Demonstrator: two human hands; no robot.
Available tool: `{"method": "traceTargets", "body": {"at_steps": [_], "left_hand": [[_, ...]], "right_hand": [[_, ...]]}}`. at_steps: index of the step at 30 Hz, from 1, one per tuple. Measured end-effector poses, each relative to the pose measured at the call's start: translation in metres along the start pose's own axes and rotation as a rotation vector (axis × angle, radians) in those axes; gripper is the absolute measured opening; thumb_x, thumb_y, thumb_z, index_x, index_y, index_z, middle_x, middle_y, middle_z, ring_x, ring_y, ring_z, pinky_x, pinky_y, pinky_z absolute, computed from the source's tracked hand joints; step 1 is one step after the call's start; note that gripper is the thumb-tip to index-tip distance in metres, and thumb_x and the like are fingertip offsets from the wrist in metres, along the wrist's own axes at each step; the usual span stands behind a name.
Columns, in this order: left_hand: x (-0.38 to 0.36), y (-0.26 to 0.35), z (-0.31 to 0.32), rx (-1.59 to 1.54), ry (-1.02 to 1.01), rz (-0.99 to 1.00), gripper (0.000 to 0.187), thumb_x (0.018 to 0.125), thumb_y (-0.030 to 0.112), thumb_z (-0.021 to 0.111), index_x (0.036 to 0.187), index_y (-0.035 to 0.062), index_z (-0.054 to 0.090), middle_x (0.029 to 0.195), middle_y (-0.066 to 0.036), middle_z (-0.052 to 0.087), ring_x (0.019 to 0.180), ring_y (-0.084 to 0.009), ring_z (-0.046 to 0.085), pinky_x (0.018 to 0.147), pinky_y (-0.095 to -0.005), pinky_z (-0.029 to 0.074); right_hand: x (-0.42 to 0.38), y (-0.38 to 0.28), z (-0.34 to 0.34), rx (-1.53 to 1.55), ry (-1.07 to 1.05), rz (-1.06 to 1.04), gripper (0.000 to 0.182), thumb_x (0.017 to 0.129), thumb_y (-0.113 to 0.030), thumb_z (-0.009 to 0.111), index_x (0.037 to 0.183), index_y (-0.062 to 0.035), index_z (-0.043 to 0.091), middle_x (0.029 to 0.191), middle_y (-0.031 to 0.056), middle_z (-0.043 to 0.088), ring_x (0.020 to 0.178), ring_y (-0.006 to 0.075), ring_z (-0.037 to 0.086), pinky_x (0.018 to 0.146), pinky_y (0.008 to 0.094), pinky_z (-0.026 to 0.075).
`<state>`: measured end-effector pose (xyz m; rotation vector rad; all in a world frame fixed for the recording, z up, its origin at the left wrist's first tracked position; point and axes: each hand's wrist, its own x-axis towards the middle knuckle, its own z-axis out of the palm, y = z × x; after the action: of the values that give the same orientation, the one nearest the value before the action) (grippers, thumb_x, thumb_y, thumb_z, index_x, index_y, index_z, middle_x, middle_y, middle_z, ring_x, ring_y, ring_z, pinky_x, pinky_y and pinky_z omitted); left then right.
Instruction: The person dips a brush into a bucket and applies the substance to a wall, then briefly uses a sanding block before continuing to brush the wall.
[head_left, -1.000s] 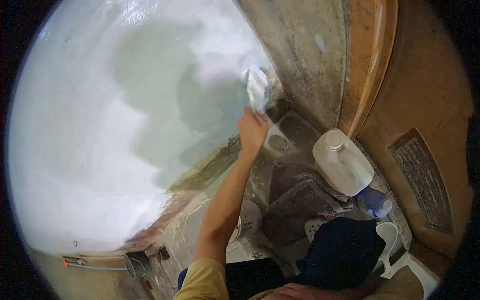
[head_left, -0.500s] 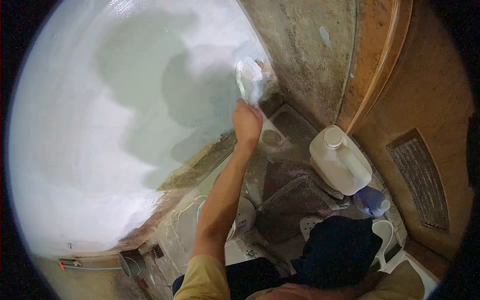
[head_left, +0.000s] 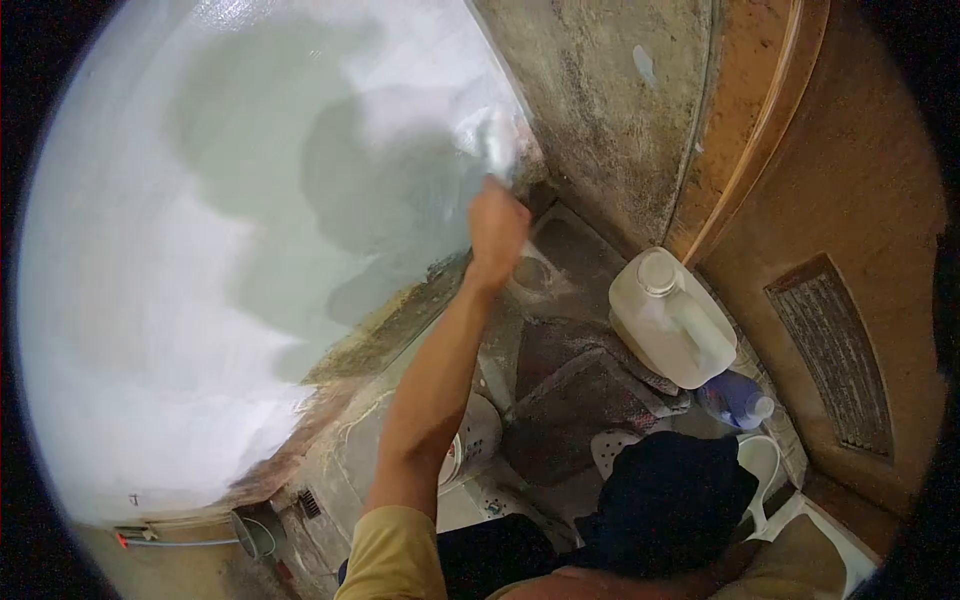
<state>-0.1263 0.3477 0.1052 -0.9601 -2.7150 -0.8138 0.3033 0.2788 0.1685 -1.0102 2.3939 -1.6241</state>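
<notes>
My left hand (head_left: 498,228) is closed round the handle of a paintbrush (head_left: 497,148), whose white-coated head is blurred against the wall. The arm reaches up and away from a yellow sleeve. White, wet-looking paint covers much of the wall (head_left: 130,270), with shadows of the arm and head across it. The brush is near the wall's lower right corner, beside a bare, stained strip. My right forearm lies along the bottom edge; my right hand does not show. Partly behind the left forearm stands a pale container (head_left: 470,440).
A cloudy plastic jug (head_left: 672,330) and a blue bottle (head_left: 735,398) stand at right by the brown door (head_left: 850,200). Dark cloth (head_left: 570,400) lies on the floor near my perforated shoe (head_left: 612,450). A grey bucket (head_left: 252,535) sits at lower left.
The brush and left hand have moved slightly down against the wall, and the brush head is now blurred. The whole view has shifted a little, so things appear farther left.
</notes>
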Motion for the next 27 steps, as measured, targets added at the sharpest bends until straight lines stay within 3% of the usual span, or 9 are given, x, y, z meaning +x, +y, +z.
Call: {"method": "traceTargets", "body": {"at_steps": [6, 8, 12, 15, 17, 18, 20, 23, 27], "left_hand": [[0.006, 0.004, 0.017, 0.088, 0.064, -0.018, 0.023, 0.076, 0.001, 0.058, 0.093, -0.01, 0.047, 0.08, -0.029, 0.064, 0.075, -0.0427, 0.064, 0.063, -0.0513, 0.05], [0.006, 0.01, 0.02, 0.054, 0.097, -0.029, 0.024, 0.077, 0.002, 0.059, 0.094, -0.0097, 0.048, 0.078, -0.029, 0.063, 0.074, -0.0436, 0.064, 0.062, -0.0519, 0.049], [0.012, 0.0, 0.01, 0.008, 0.102, -0.037, 0.02, 0.083, 0.006, 0.057, 0.092, -0.0092, 0.049, 0.071, -0.029, 0.061, 0.071, -0.0466, 0.062, 0.065, -0.0556, 0.047], [0.001, 0.008, 0.016, -0.069, 0.136, -0.072, 0.02, 0.09, 0.011, 0.052, 0.09, -0.0084, 0.051, 0.066, -0.029, 0.059, 0.068, -0.0491, 0.059, 0.065, -0.0559, 0.046], [-0.013, 0.016, 0.007, -0.089, 0.172, -0.059, 0.022, 0.092, 0.014, 0.05, 0.089, -0.0078, 0.051, 0.067, -0.029, 0.059, 0.068, -0.0497, 0.059, 0.065, -0.0559, 0.045], [-0.021, 0.017, 0.005, -0.11, 0.2, -0.048, 0.025, 0.095, 0.017, 0.047, 0.088, -0.0071, 0.052, 0.067, -0.03, 0.059, 0.069, -0.0503, 0.058, 0.065, -0.056, 0.045], [-0.034, 0.005, -0.001, -0.132, 0.188, -0.05, 0.029, 0.095, 0.021, 0.048, 0.087, -0.0057, 0.053, 0.069, -0.029, 0.059, 0.073, -0.0507, 0.058, 0.066, -0.0553, 0.044], [-0.045, -0.004, -0.014, -0.131, 0.158, -0.071, 0.033, 0.096, 0.027, 0.05, 0.088, -0.0048, 0.053, 0.073, -0.028, 0.06, 0.077, -0.0513, 0.057, 0.067, -0.054, 0.043], [-0.044, -0.008, -0.019, -0.155, 0.178, 0.035, 0.024, 0.094, 0.018, 0.052, 0.092, -0.0048, 0.048, 0.068, -0.031, 0.058, 0.072, -0.0518, 0.056, 0.063, -0.0557, 0.041]], "right_hand": [[0.002, 0.003, 0.018, 0.035, 0.183, -0.059, 0.039, 0.089, -0.024, 0.056, 0.12, -0.0017, 0.059, 0.116, 0.0175, 0.057, 0.105, 0.031, 0.05, 0.087, 0.0424, 0.037], [0.002, 0.005, 0.025, 0.267, -0.016, 0.045, 0.039, 0.089, -0.026, 0.056, 0.121, -0.0032, 0.059, 0.117, 0.0171, 0.057, 0.106, 0.031, 0.049, 0.088, 0.0423, 0.036], [0.003, 0.002, 0.029, 0.368, 0.033, 0.067, 0.04, 0.087, -0.027, 0.057, 0.12, -0.0046, 0.06, 0.116, 0.0162, 0.057, 0.109, 0.0312, 0.048, 0.088, 0.0416, 0.036], [0.0, 0.003, 0.034, 0.089, 0.01, -0.008, 0.037, 0.087, -0.026, 0.056, 0.118, -0.0045, 0.061, 0.114, 0.0153, 0.057, 0.108, 0.0318, 0.049, 0.087, 0.0416, 0.037], [0.001, -0.001, 0.015, -0.178, 0.257, -0.129, 0.036, 0.087, -0.024, 0.055, 0.116, -0.005, 0.061, 0.114, 0.0144, 0.057, 0.107, 0.0312, 0.05, 0.086, 0.0414, 0.037], [0.002, 0.0, 0.017, -0.177, 0.257, -0.129, 0.036, 0.087, -0.024, 0.055, 0.116, -0.005, 0.061, 0.114, 0.0144, 0.057, 0.107, 0.0312, 0.05, 0.086, 0.0414, 0.037], [0.003, 0.001, 0.025, 0.189, 0.043, 0.06, 0.034, 0.088, -0.023, 0.053, 0.116, -0.005, 0.061, 0.114, 0.0144, 0.058, 0.106, 0.0307, 0.052, 0.087, 0.0422, 0.038], [0.002, -0.001, 0.03, 0.247, 0.163, 0.066, 0.032, 0.088, -0.022, 0.053, 0.112, -0.0034, 0.062, 0.112, 0.0149, 0.059, 0.106, 0.0303, 0.052, 0.087, 0.0424, 0.038], [-0.002, 0.003, 0.04, -0.105, 0.074, -0.028, 0.028, 0.087, -0.02, 0.054, 0.106, -0.0032, 0.064, 0.11, 0.0147, 0.059, 0.105, 0.0307, 0.052, 0.086, 0.0422, 0.039]]}}
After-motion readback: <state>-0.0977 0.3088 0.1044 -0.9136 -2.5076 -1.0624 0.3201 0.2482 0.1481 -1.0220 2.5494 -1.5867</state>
